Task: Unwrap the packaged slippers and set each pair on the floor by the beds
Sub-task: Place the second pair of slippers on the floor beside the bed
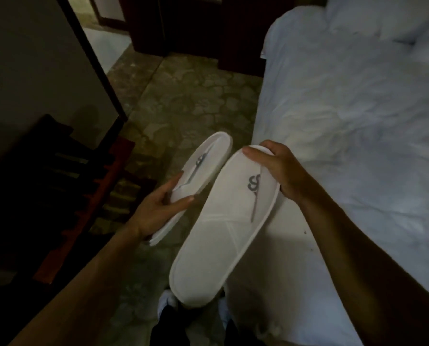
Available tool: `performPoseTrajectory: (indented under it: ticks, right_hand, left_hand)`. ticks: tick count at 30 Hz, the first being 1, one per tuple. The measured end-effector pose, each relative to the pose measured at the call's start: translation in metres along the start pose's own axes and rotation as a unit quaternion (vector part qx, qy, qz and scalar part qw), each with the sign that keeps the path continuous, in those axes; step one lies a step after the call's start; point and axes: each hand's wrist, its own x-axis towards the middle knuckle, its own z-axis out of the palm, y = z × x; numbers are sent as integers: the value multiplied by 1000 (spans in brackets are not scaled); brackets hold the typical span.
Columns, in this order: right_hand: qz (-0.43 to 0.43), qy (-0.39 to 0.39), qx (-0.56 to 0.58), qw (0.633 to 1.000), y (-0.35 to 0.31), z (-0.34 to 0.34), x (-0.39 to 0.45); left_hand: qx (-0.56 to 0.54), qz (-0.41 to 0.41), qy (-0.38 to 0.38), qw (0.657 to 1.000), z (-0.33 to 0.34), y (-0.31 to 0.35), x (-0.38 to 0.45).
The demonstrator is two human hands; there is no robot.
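A flat white cloth slipper with grey logo (221, 221), light and floppy, is pinched at its toe by the right hand (278, 168) beside the white bed's edge (295, 236); its twin slipper (198, 171) is gripped mid-sole by the left hand (158, 201).

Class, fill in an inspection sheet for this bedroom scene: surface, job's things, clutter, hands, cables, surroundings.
Surface: stone-patterned floor, no slippers seen on it.
Job's things: two white slippers, unwrapped; left slipper, right slipper with a grey logo.
Clutter: nothing seen.
Hands: left hand grips the left slipper; right hand grips the right slipper's toe end.
Cables: nothing seen.
Surroundings: bed in white linen on the right; dark wooden rack on the left.
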Motion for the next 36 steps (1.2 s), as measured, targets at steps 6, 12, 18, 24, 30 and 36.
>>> performPoseTrajectory:
  ticks: [6, 12, 18, 24, 30, 36]
  right_hand:
    - [18, 55, 29, 998, -3, 37, -1]
    - [4, 27, 108, 994, -2, 68, -8]
    - [0, 83, 125, 989, 6, 72, -12]
    - [-3, 138, 121, 983, 22, 59, -13]
    - [9, 199, 173, 965, 37, 34, -21]
    - [29, 295, 252, 921, 61, 35, -28]
  left_hand:
    - [91, 43, -35, 994, -50, -8, 29]
    - [227, 165, 19, 960, -79, -9, 44]
    - [186, 132, -22, 973, -82, -5, 67]
    - [180, -2, -50, 982, -69, 6, 86]
    - [3, -117, -112, 987, -66, 12, 90]
    - [-456, -161, -72, 873, -38, -11, 75]
